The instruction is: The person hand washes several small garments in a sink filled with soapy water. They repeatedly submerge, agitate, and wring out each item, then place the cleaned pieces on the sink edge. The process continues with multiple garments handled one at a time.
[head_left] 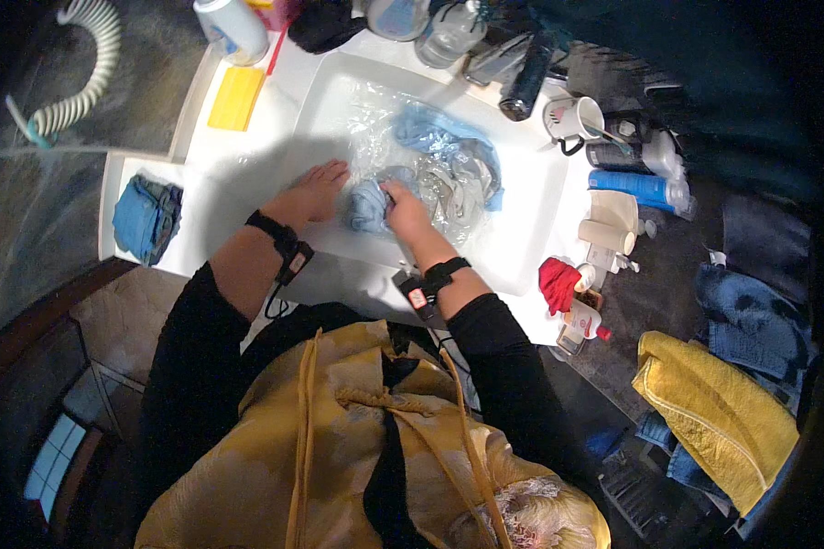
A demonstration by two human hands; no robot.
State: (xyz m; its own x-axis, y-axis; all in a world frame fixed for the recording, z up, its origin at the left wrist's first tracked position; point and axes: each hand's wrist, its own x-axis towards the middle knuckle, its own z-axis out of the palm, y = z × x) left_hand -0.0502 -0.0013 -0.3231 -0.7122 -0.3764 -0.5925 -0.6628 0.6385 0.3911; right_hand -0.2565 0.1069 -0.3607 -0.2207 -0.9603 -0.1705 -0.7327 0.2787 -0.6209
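Observation:
A white washbasin [316, 91] holds water, with wet cloths lying in it. My right hand [406, 214] is closed on a bunched light blue cloth [368, 207] near the basin's middle. Flat against the basin's left side, or just above it, my left hand [320, 190] has its fingers stretched out and nothing in it. Further back, another stretch of light blue cloth [439, 131] curves round to the right. A greyish-white cloth [458, 194] lies beside it under rippling water. Whether the blue parts are one piece, I cannot tell.
Bottles, a mug [572, 121] and a blue can [632, 188] line the basin's back and right edges. A yellow sponge cloth [235, 98] lies at back left, folded blue cloths [146, 218] at far left. A red cloth [558, 284] sits front right; a yellow towel [714, 412] hangs beyond.

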